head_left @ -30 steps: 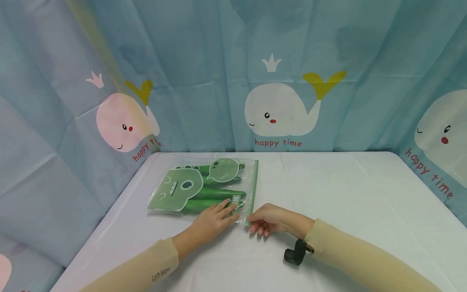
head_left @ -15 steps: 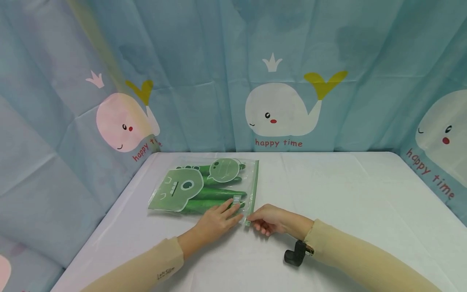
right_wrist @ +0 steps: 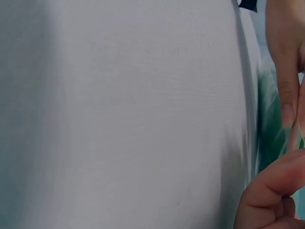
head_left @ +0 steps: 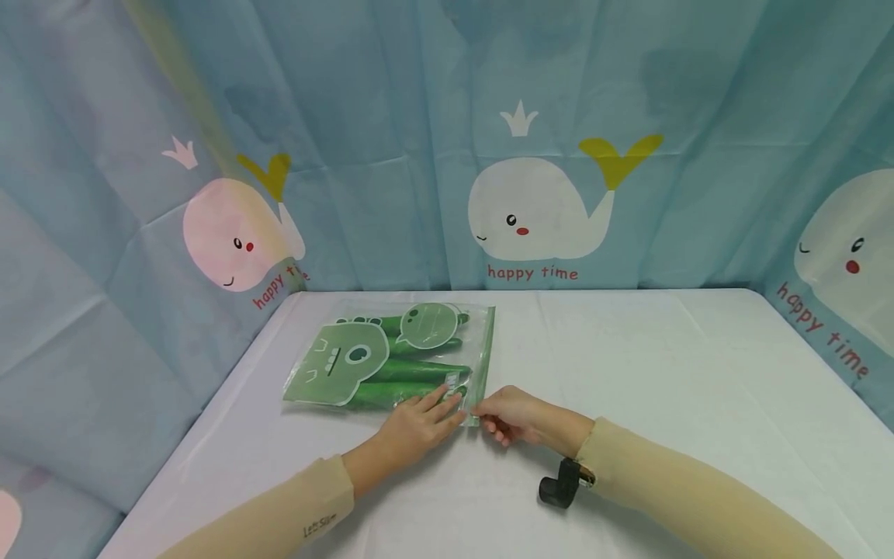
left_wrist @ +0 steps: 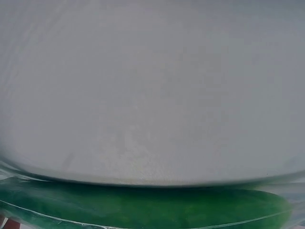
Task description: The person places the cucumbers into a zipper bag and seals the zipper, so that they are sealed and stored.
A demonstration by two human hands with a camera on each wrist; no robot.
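Observation:
A clear zip bag with a green cartoon print and a green strip along its right edge lies flat on the table. Inside it show several long green cucumbers; the nearest cucumber fills the bottom of the left wrist view. My left hand rests on the bag's near right part, fingers extended. At the near end of the green strip, my right hand pinches the bag's corner between thumb and index finger, its other fingers curled. The right wrist view shows the right hand close below the left hand.
A white cloth covers the table. Behind and at the sides hangs a blue curtain printed with whales. A black device hangs at the right wrist, below the beige sleeve.
Over the second, my left hand has slid slightly right along the bag's near edge. My right hand keeps its pinch and has shifted a little away from me. The bag stays almost where it was.

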